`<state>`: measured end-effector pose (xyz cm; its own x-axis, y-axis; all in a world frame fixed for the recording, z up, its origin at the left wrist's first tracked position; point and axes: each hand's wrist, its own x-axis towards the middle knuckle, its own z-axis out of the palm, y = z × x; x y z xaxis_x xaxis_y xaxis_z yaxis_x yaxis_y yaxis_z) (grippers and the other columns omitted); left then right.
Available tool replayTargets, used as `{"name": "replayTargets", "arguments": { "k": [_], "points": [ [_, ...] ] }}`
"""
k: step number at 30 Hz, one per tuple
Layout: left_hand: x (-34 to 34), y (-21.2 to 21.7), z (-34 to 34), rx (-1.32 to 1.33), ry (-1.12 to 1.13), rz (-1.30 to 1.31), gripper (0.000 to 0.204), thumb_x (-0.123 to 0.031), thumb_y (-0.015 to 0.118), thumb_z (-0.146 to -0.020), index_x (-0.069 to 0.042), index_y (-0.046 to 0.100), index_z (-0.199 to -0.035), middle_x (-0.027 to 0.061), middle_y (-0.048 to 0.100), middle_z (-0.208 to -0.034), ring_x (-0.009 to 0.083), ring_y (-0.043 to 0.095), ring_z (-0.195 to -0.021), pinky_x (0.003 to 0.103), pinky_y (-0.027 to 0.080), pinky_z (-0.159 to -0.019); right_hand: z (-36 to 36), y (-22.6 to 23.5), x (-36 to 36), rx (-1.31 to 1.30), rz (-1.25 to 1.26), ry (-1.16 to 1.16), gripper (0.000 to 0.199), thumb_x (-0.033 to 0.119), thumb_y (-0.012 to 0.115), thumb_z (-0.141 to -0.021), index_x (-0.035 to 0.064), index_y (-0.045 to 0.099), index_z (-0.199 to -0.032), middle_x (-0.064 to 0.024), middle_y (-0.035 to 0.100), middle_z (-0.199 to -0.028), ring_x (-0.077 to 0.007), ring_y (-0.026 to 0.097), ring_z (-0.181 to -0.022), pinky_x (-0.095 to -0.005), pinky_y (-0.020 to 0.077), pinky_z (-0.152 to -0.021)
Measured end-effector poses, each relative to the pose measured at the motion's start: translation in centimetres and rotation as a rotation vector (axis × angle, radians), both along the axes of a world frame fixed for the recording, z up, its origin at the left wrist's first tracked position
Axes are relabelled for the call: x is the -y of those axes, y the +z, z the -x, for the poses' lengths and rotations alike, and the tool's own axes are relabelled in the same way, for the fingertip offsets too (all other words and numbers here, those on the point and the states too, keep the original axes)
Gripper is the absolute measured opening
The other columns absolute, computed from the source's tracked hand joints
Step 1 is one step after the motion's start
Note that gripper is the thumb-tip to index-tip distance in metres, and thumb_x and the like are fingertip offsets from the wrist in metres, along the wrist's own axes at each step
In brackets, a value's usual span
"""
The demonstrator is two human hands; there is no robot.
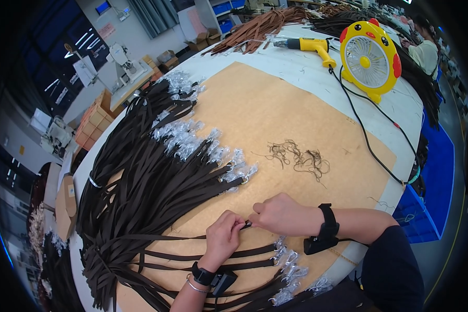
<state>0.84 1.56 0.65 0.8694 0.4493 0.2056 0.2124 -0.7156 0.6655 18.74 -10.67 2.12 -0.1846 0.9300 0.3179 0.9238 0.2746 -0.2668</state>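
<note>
A long dark brown strap point(182, 237) runs from the left to the middle of the table, where its end is between my hands. My left hand point(224, 236) is closed on the strap near its end. Close beside it, my right hand point(286, 214) has its fingers pinched together at the strap's tip; the exact grip is hidden. More straps point(260, 264) lie just below my hands, ending in metal fittings wrapped in clear plastic point(294, 273). Up and to the left is a thick pile of similar straps point(145, 182), their plastic-wrapped ends point(184, 138) pointing right.
Loose dark thread scraps point(299, 158) lie on the brown paper sheet point(244, 99). At the far right stand a yellow heat gun point(309, 46) and a chick-shaped fan point(369, 60), with a black cable point(366, 140) trailing nearer. Brown strips point(260, 28) lie at the back; a blue bin point(418, 213) is right.
</note>
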Motion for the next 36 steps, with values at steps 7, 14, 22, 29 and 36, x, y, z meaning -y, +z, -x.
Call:
{"name": "replayTargets", "arguments": {
  "k": [7, 14, 22, 29, 36],
  "points": [
    [-0.1, 0.2, 0.2, 0.009, 0.006, -0.004, 0.007, 0.001, 0.066, -0.084, -0.002, 0.061, -0.089, 0.0118, 0.061, -0.083, 0.0274, 0.063, -0.071, 0.035, 0.050, -0.063, -0.1, -0.2, 0.0, -0.039, 0.032, -0.004, 0.012, 0.020, 0.064, -0.082, 0.0085, 0.068, -0.079, -0.0084, 0.062, -0.074, -0.0264, 0.068, -0.067, -0.0381, 0.0534, -0.055],
    [-0.2, 0.3, 0.2, -0.014, 0.031, 0.044, 0.006, 0.002, 0.066, -0.086, 0.001, 0.061, -0.089, 0.0129, 0.059, -0.081, 0.0243, 0.059, -0.067, 0.033, 0.047, -0.063, -0.3, -0.8, 0.2, -0.122, 0.015, -0.036, 0.021, 0.028, 0.063, -0.091, 0.0098, 0.068, -0.083, -0.0082, 0.062, -0.076, -0.0276, 0.067, -0.066, -0.0403, 0.0521, -0.056],
    [-0.2, 0.2, 0.1, -0.024, 0.028, 0.033, 0.006, 0.000, 0.066, -0.086, 0.000, 0.061, -0.090, 0.0134, 0.061, -0.084, 0.0286, 0.061, -0.071, 0.036, 0.049, -0.064, 0.1, -0.3, -0.1, -0.108, 0.037, -0.011, 0.021, 0.028, 0.064, -0.089, 0.0088, 0.068, -0.081, -0.0079, 0.061, -0.075, -0.0279, 0.067, -0.068, -0.0400, 0.0523, -0.058],
    [-0.2, 0.1, 0.1, -0.006, 0.009, -0.003, 0.005, 0.000, 0.065, -0.087, -0.001, 0.061, -0.090, 0.0131, 0.062, -0.086, 0.0306, 0.064, -0.073, 0.037, 0.051, -0.064, 0.0, 0.0, -0.1, -0.097, 0.046, -0.011, 0.022, 0.028, 0.064, -0.088, 0.0078, 0.069, -0.080, -0.0087, 0.063, -0.076, -0.0284, 0.068, -0.069, -0.0401, 0.0527, -0.060],
    [-2.6, -0.2, 0.5, 0.091, 0.169, -0.004, 0.013, 0.005, 0.063, -0.087, 0.000, 0.065, -0.099, 0.0090, 0.060, -0.090, 0.0159, 0.061, -0.067, 0.028, 0.049, -0.062, -0.2, -1.0, 0.0, -0.167, 0.115, -0.048, 0.022, 0.032, 0.062, -0.092, 0.0114, 0.071, -0.091, -0.0079, 0.064, -0.079, -0.0280, 0.068, -0.073, -0.0405, 0.0529, -0.062]
  ]
}}
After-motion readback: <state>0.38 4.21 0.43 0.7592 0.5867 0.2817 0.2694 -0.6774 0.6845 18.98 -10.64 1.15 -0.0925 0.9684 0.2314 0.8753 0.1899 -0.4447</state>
